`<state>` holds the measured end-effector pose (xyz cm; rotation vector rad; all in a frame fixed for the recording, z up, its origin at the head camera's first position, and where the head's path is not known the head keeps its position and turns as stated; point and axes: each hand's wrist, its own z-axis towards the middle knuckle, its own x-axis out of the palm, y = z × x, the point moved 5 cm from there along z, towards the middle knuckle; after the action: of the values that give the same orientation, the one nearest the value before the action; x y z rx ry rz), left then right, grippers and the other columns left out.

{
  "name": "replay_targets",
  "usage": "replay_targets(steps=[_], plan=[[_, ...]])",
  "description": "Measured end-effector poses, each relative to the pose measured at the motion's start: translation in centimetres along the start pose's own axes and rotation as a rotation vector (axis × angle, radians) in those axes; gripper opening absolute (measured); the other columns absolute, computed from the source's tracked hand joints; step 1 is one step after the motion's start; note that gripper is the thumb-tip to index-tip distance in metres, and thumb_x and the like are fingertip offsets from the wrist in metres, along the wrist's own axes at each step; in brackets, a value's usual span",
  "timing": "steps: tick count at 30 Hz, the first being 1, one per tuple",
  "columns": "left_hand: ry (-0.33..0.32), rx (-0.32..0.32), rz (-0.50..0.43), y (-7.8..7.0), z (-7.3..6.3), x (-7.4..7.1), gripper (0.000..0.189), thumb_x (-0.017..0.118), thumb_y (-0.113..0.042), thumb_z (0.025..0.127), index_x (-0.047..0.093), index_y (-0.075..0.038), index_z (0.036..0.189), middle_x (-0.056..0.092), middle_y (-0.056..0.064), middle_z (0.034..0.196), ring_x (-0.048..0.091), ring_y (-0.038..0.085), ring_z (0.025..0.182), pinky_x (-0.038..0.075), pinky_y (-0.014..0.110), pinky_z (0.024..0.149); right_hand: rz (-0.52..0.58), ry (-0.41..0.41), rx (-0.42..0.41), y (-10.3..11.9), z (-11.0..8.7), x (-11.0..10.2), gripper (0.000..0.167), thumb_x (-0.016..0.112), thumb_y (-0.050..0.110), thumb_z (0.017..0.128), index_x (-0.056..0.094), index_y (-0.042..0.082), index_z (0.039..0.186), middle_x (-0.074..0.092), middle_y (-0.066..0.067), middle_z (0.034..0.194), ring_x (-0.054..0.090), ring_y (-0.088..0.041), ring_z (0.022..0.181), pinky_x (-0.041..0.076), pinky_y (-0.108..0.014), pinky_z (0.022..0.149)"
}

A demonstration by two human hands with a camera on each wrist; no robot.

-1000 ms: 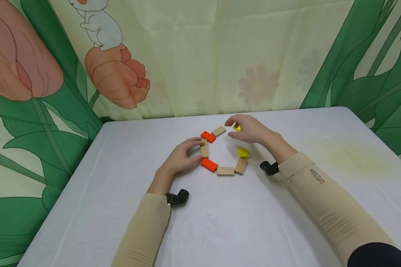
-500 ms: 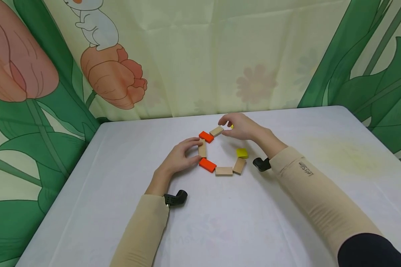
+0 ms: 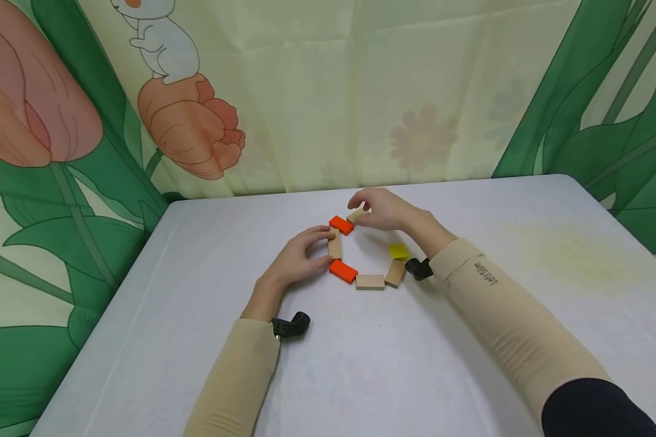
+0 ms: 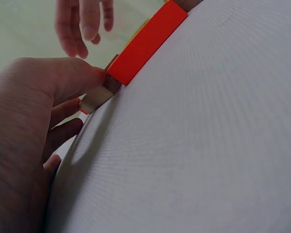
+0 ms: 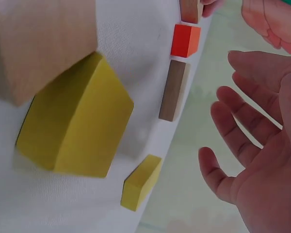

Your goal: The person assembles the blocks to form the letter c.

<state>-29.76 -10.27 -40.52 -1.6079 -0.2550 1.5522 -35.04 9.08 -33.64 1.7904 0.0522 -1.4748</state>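
Several small blocks form a rough ring on the table. At its left side my left hand point(image 3: 295, 258) pinches a plain wooden block point(image 3: 334, 244) between thumb and fingers. Orange-red blocks lie at both ends of it, one behind point(image 3: 341, 225) and one in front point(image 3: 342, 271). My right hand point(image 3: 385, 209) hovers with relaxed, empty fingers by the far wooden block point(image 3: 355, 215), partly covering it. In the right wrist view a yellow block point(image 5: 140, 182) lies beyond that wooden block; the right hand hides it in the head view.
Two more wooden blocks, one at the front point(image 3: 370, 281) and one at the front right point(image 3: 395, 274), continue the ring to a nearer yellow block point(image 3: 399, 252). A white cloth covers the table point(image 3: 142, 340). A printed curtain point(image 3: 317, 109) hangs behind its far edge.
My right hand has moved left, from the far yellow block to above the far wooden block. My left hand has kept its place on its block.
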Motion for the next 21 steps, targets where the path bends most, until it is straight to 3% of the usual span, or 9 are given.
replay_targets(steps=[21], plan=[[-0.018,0.063,-0.011,0.0,0.1,-0.1,0.048,0.071,-0.02,0.089,0.064,-0.012,0.136,0.052,0.004,0.148,0.041,0.02,0.14,0.031,0.041,0.117,0.003,0.074,0.044,0.9,1.5,2.0,0.033,0.07,0.011,0.093,0.066,0.006,0.126,0.065,-0.008,0.118,0.057,-0.027,0.106,0.049,-0.04,0.095]])
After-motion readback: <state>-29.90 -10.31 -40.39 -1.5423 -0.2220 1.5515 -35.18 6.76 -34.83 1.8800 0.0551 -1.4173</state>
